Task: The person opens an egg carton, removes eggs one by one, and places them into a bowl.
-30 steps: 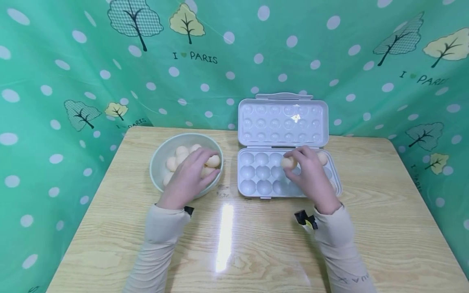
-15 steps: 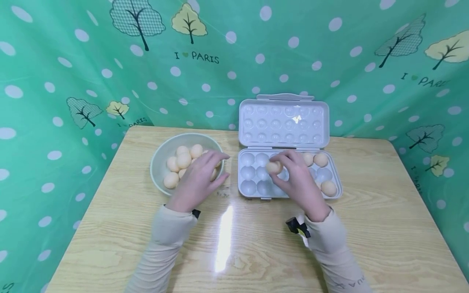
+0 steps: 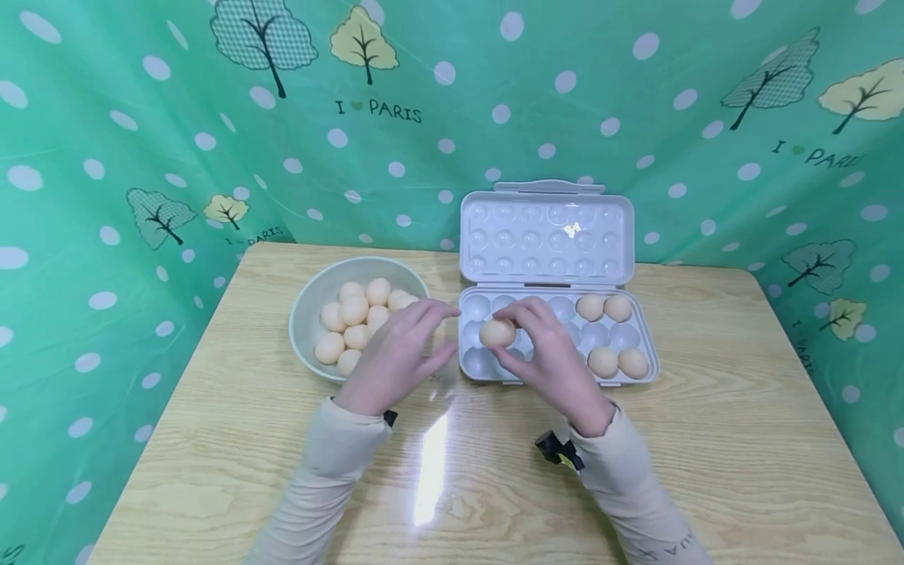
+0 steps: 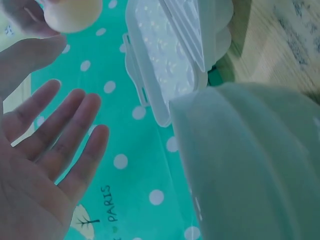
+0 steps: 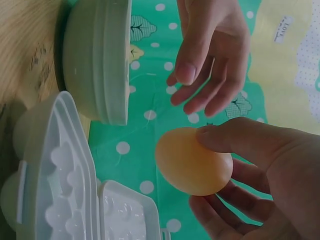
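A pale brown egg (image 3: 497, 333) is pinched between the thumb and fingers of my right hand (image 3: 551, 357), above the left part of the egg box (image 3: 653, 357). In the right wrist view the same egg (image 5: 192, 161) shows whole at the fingertips. My left hand (image 3: 399, 353) holds nothing; its fingers are spread and point toward that egg from over the right side of the bowl (image 3: 300, 302). The left wrist view shows the left palm (image 4: 35, 200) with its fingers apart. Several eggs (image 3: 354, 309) are heaped in the bowl, some hidden behind the left hand.
The box's lid (image 3: 546, 235) stands raised at the back. Two eggs (image 3: 604, 307) sit in its back row and two more eggs (image 3: 617, 362) in its front row, all at the right end. A wooden table (image 3: 734, 439) carries everything, with a green dotted cloth (image 3: 452, 102) behind.
My right hand has moved left with the egg, uncovering the eggs at the box's right end. The left hand has moved right, away from the eggs in the bowl.
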`<state>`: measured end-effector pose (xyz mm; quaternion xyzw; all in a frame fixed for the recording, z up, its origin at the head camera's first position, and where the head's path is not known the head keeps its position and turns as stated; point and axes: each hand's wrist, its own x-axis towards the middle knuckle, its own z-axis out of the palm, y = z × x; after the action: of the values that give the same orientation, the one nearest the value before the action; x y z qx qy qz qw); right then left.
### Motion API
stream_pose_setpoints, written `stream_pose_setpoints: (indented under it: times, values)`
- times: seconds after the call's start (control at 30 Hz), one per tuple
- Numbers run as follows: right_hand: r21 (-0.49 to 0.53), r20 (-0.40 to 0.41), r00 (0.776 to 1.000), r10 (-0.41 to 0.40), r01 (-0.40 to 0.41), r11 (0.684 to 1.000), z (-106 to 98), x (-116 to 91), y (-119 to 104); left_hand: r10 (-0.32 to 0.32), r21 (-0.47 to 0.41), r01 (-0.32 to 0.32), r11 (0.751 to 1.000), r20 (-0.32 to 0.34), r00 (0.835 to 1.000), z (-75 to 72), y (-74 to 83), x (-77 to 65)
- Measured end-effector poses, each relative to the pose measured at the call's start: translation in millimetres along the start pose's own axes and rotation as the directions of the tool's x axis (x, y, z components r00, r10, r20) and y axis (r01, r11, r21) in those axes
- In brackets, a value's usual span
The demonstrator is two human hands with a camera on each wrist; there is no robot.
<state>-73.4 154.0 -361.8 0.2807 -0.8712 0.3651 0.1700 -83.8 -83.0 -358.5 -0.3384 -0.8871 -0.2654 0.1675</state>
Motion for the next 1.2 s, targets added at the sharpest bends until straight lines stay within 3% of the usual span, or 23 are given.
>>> stream_pose_setpoints:
  times: [0.17,0.47,0.97,1.2]
  values:
    - [0.041,-0.015,1.0,0.001,-0.001,0.999,6,1,-4,0.02,0.002,-0.02,1.0,0.011,1.0,5.0,3.0,0.5]
    - [0.109,-0.005,1.0,0.025,-0.024,0.994,13,0,-9,0.07,0.0,-0.07,0.998,-0.039,0.997,12.3,10.3,1.5]
    - [0.16,-0.027,0.999,0.032,-0.028,0.987,14,-1,-10,0.051,-0.038,-0.05,0.998,0.015,0.999,15.5,16.2,3.3]
    - [0.187,-0.042,0.997,0.057,-0.048,0.981,18,-1,-12,0.048,-0.031,-0.047,0.998,0.006,0.999,16.5,15.9,2.4]
